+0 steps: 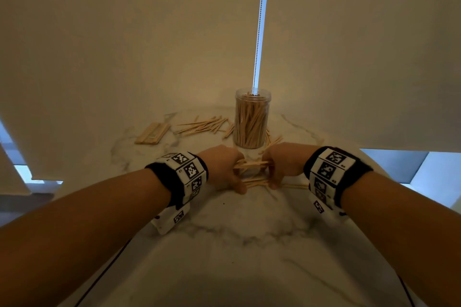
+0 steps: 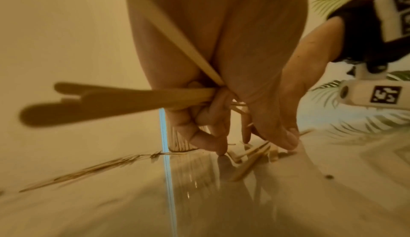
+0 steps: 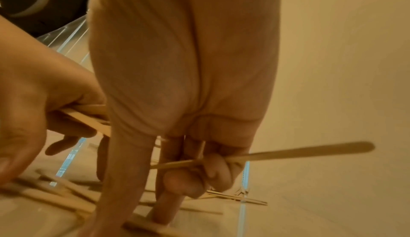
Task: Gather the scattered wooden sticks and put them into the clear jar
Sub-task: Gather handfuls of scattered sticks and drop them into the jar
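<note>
A clear jar (image 1: 252, 119) packed with upright wooden sticks stands at the back of the marble table. Just in front of it my left hand (image 1: 225, 169) and right hand (image 1: 282, 166) face each other, both curled round a bundle of wooden sticks (image 1: 252, 164) held between them. More sticks (image 1: 257, 182) lie on the table under the hands, touched by the fingertips. In the left wrist view the held sticks (image 2: 124, 97) poke out of my left hand (image 2: 213, 118). The right wrist view has a stick (image 3: 299, 153) jutting from my curled right hand (image 3: 199, 167).
A scattered pile of sticks (image 1: 203, 126) lies left of the jar, and a neat stack of flat sticks (image 1: 152, 133) further left. A few sticks (image 1: 272, 142) lie right of the jar. The wall and a blind chain (image 1: 259, 32) rise right behind the jar.
</note>
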`<action>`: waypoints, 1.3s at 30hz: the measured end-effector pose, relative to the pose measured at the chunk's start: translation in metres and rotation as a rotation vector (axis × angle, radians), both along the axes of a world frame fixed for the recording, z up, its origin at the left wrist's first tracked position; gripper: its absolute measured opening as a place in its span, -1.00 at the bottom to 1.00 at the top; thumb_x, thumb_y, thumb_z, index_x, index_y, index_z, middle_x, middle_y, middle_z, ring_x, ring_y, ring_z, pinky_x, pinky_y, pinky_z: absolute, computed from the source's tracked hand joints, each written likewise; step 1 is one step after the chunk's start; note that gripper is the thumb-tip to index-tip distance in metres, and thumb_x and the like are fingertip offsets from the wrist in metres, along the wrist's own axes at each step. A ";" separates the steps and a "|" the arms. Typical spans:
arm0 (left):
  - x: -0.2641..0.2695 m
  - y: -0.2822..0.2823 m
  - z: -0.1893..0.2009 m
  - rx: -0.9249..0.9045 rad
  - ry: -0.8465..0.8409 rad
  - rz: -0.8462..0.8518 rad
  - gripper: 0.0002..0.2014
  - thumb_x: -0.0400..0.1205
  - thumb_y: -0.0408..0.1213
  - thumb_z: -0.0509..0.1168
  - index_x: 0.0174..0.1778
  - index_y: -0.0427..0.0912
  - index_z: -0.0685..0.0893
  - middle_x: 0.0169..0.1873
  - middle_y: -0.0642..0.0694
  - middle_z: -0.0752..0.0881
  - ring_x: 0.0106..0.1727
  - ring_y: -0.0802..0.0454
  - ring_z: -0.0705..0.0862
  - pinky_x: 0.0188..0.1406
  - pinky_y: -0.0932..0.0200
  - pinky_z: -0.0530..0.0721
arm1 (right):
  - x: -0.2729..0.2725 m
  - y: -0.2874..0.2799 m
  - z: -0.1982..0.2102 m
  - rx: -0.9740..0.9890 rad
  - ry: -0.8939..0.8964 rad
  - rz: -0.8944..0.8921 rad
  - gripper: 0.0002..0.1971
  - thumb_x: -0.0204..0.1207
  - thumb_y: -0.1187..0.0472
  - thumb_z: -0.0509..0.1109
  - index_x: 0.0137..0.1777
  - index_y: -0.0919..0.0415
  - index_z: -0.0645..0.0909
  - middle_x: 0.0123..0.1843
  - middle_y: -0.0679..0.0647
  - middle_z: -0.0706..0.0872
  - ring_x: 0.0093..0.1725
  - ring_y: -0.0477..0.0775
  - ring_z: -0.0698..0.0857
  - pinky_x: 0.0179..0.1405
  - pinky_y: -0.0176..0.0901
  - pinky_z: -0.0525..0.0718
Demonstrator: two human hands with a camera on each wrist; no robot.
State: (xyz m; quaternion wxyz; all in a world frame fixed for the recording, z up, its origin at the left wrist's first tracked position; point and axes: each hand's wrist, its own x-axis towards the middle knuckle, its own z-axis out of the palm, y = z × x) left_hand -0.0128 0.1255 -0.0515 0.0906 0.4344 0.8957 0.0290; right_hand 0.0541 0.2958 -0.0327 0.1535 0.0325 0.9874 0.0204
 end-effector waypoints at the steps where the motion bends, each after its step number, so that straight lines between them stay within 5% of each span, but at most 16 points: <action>1: 0.001 0.003 -0.001 -0.035 0.006 -0.003 -0.46 0.41 0.21 0.54 0.12 -0.10 0.67 -0.04 -0.06 0.73 -0.05 -0.05 0.67 -0.11 0.12 0.58 | -0.001 0.000 -0.001 0.007 0.007 0.001 -0.62 0.34 0.03 0.66 0.11 0.10 0.72 0.01 0.03 0.75 -0.03 0.07 0.65 -0.06 -0.14 0.51; 7: 0.006 0.009 0.003 -0.051 -0.092 -0.004 -0.58 0.55 -0.01 0.51 0.25 -0.11 0.68 0.10 -0.06 0.75 0.07 -0.04 0.68 -0.01 0.18 0.49 | 0.003 0.001 -0.006 0.001 0.036 -0.024 -0.70 0.38 0.04 0.62 0.07 0.09 0.73 -0.02 0.00 0.73 0.00 0.06 0.64 -0.05 -0.13 0.54; 12: 0.008 0.008 0.004 -0.003 -0.184 -0.054 -0.66 0.60 -0.17 0.48 0.30 -0.02 0.70 0.05 0.06 0.70 0.02 0.09 0.60 0.03 0.24 0.44 | 0.004 0.003 -0.006 -0.003 0.049 -0.036 -0.33 0.35 -0.02 0.64 0.46 -0.03 0.51 0.21 -0.01 0.68 0.19 0.07 0.61 0.22 -0.05 0.57; 19: 0.008 0.007 0.003 -0.013 -0.146 -0.039 -0.64 0.60 -0.13 0.48 0.30 -0.11 0.68 0.00 0.04 0.68 -0.02 0.06 0.61 -0.04 0.25 0.45 | 0.006 -0.001 -0.008 0.029 0.084 0.024 -0.78 0.44 0.02 0.56 0.05 0.03 0.73 0.00 0.01 0.76 0.00 0.06 0.68 -0.07 -0.15 0.55; 24: 0.012 0.013 0.000 -0.053 -0.097 -0.029 -0.63 0.63 -0.10 0.43 0.30 -0.18 0.67 0.14 -0.13 0.76 0.11 -0.09 0.71 0.10 0.09 0.62 | 0.011 -0.007 -0.008 0.095 0.046 0.049 -0.75 0.56 0.04 0.44 0.14 0.16 0.69 0.04 0.12 0.75 0.01 0.13 0.70 -0.08 -0.14 0.56; 32: 0.015 0.016 -0.003 -0.059 -0.009 -0.031 -0.71 0.65 -0.09 0.41 0.20 -0.17 0.70 0.07 -0.15 0.76 0.07 -0.10 0.71 -0.07 0.16 0.50 | 0.018 -0.019 -0.012 0.187 0.011 0.093 -0.75 0.67 0.18 0.25 0.18 0.28 0.69 -0.07 0.13 0.65 -0.13 0.11 0.59 -0.15 -0.15 0.49; 39: 0.013 0.015 -0.004 -0.053 0.010 0.008 -0.68 0.61 -0.04 0.45 0.15 -0.19 0.72 0.03 -0.16 0.77 -0.09 -0.04 0.64 -0.11 0.14 0.51 | 0.027 -0.024 -0.013 0.178 -0.011 0.087 -0.74 0.71 0.17 0.22 0.29 0.26 0.57 0.09 0.19 0.67 -0.08 0.09 0.55 -0.09 -0.14 0.49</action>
